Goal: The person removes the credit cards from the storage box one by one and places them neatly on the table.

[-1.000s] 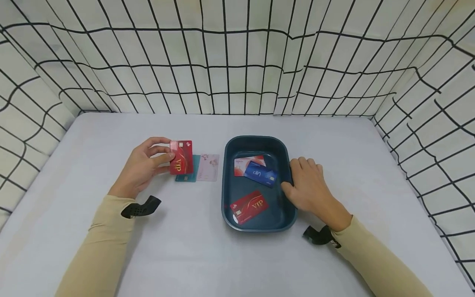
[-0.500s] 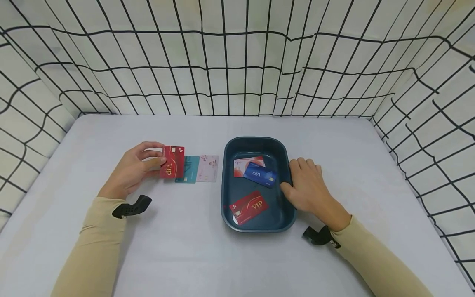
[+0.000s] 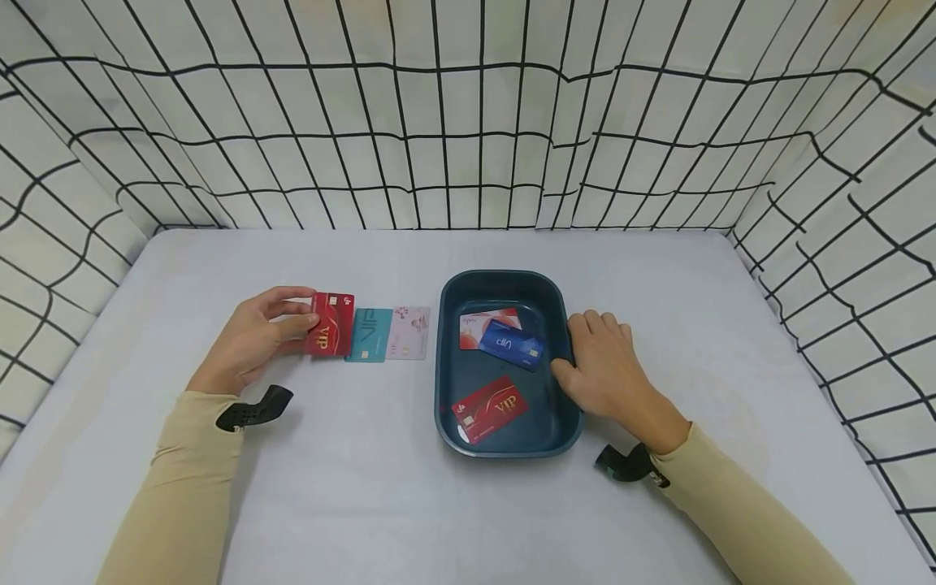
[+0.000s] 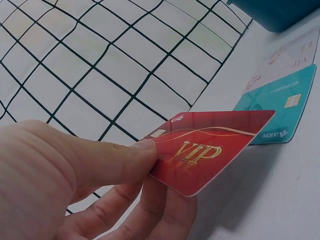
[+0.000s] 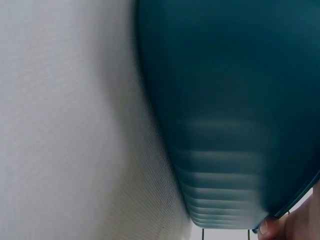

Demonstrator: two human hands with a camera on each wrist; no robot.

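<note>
My left hand [image 3: 244,340] pinches a red VIP card [image 3: 332,327] between thumb and fingers. In the left wrist view this card [image 4: 210,150] is tilted, its near corner above the white surface. Right beside it lies a teal card [image 3: 369,335], then a pale pink card [image 3: 407,333]. My right hand [image 3: 610,366] grips the right rim of a dark blue tray [image 3: 443,382]. Inside the tray are a blue VIP card [image 3: 513,345], partly over a red-and-white card [image 3: 475,331], and another red VIP card [image 3: 488,409] nearer the front.
A white-covered table [image 3: 366,487] bears everything. Black wire grid panels [image 3: 446,138] stand before white walls at the back and both sides. The tray's outer wall [image 5: 220,100] fills much of the right wrist view.
My left hand has moved left and toward me with the red card, uncovering the teal card it overlapped. The right hand and the tray have stayed in place.
</note>
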